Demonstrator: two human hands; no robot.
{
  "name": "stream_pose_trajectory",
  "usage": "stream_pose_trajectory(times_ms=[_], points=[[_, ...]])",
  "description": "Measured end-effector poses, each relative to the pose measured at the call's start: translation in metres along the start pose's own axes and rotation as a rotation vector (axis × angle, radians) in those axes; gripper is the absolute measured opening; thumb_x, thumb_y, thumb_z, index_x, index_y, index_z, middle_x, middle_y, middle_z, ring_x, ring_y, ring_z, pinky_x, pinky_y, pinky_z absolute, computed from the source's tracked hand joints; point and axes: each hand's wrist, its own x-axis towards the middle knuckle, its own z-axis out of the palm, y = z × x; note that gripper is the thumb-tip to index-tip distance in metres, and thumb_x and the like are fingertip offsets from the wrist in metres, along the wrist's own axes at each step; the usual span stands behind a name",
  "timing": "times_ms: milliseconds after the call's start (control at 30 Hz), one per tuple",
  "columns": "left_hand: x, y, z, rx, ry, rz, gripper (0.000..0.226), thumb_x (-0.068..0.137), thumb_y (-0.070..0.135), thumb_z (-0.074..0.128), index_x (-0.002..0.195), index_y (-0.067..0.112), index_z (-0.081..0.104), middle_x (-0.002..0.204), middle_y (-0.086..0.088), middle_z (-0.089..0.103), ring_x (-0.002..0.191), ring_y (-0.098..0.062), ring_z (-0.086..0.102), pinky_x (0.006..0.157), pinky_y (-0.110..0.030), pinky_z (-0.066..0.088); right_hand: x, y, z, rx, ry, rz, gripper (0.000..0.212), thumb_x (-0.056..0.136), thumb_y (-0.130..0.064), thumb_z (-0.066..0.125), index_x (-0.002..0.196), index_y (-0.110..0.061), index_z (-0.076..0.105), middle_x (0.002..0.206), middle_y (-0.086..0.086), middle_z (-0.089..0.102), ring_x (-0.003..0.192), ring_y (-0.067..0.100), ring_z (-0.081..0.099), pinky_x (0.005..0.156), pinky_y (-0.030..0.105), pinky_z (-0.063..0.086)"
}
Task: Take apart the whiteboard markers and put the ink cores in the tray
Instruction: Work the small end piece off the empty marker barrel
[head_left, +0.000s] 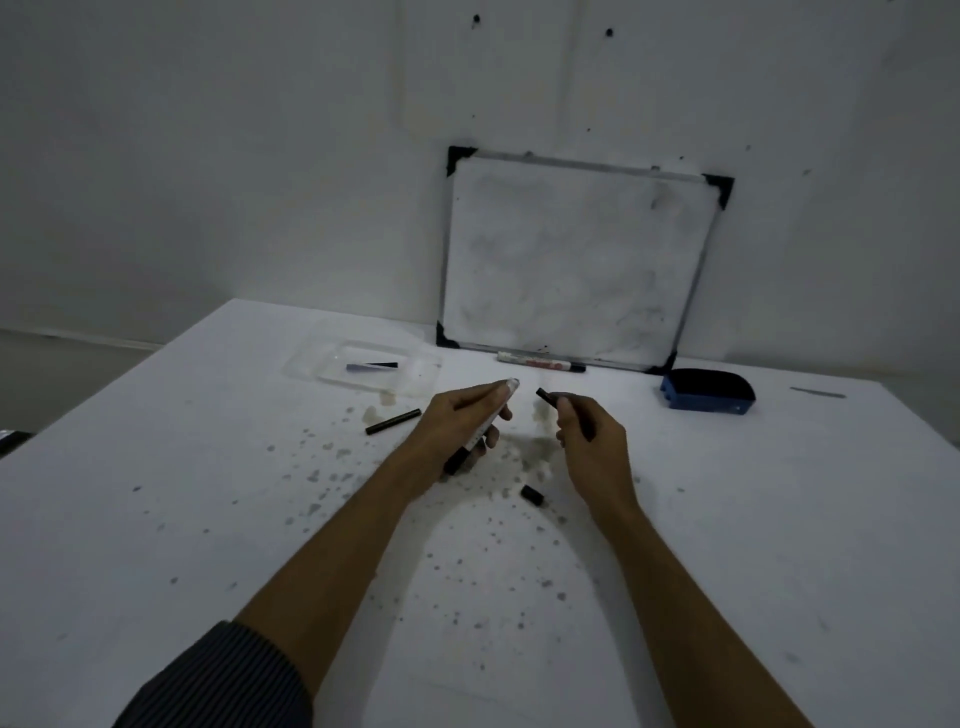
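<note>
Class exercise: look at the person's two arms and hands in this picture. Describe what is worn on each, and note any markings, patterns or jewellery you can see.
The left arm wears a dark sleeve with fine pinstripes, pushed up near the elbow, forearm bare. The right arm is bare as far as the frame shows; no sleeve is visible. Both the left hand and right hand are gloveless. No watch, ring or bracelet is apparent in the dim light.

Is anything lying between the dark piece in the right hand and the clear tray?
Nothing on the table blocks it. The right hand holds the dark piece above the table; the tray lies far left. Only the left hand, holding the marker barrel, sits near that line.
</note>
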Motion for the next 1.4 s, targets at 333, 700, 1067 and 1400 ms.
stream_pose_trajectory(times_ms=[333, 700, 1067, 1400], points=[[0.009, -0.020, -0.003, -0.055, -0.066, 0.078, 0.024, 0.101, 0.023, 0.067, 0.122, 0.023, 0.080, 0.104, -0.011, 0.081, 0.057, -0.015, 0.067, 0.043, -0.025, 0.052, 0.016, 0.014, -0.002, 0.785, -0.038, 0.381, 0.025, 0.091, -0.025, 0.076, 0.109, -0.008, 0.076, 0.079, 0.001, 0.067, 0.075, 0.009, 0.066, 0.077, 0.028, 0.059], [0.011, -0.021, -0.002, 0.067, -0.139, 0.127, 0.028, 0.095, 0.032, 0.075, 0.123, 0.032, 0.078, 0.106, -0.004, 0.082, 0.064, -0.014, 0.068, 0.051, -0.023, 0.053, 0.019, 0.016, -0.007, 0.694, -0.117, 0.407, 0.028, 0.096, -0.043, 0.066, 0.089, -0.019, 0.080, 0.080, 0.002, 0.063, 0.071, 0.010, 0.059, 0.078, 0.032, 0.057], [0.006, -0.025, 0.002, 0.235, -0.175, 0.116, 0.032, 0.088, 0.045, 0.078, 0.119, 0.039, 0.079, 0.094, -0.022, 0.080, 0.065, -0.029, 0.065, 0.055, -0.035, 0.049, 0.015, 0.019, -0.010, 0.447, -0.108, 0.329, 0.037, 0.102, -0.040, 0.054, 0.095, -0.007, 0.068, 0.081, 0.009, 0.062, 0.071, 0.012, 0.064, 0.066, 0.023, 0.058], [0.000, -0.025, 0.008, 0.254, -0.139, 0.172, 0.025, 0.094, 0.034, 0.077, 0.119, 0.034, 0.079, 0.093, 0.006, 0.084, 0.056, -0.016, 0.068, 0.055, -0.027, 0.057, 0.005, 0.015, -0.005, 0.112, -0.223, 0.128, 0.032, 0.107, -0.042, 0.042, 0.115, -0.028, 0.070, 0.102, 0.002, 0.071, 0.088, 0.019, 0.069, 0.079, 0.034, 0.061]])
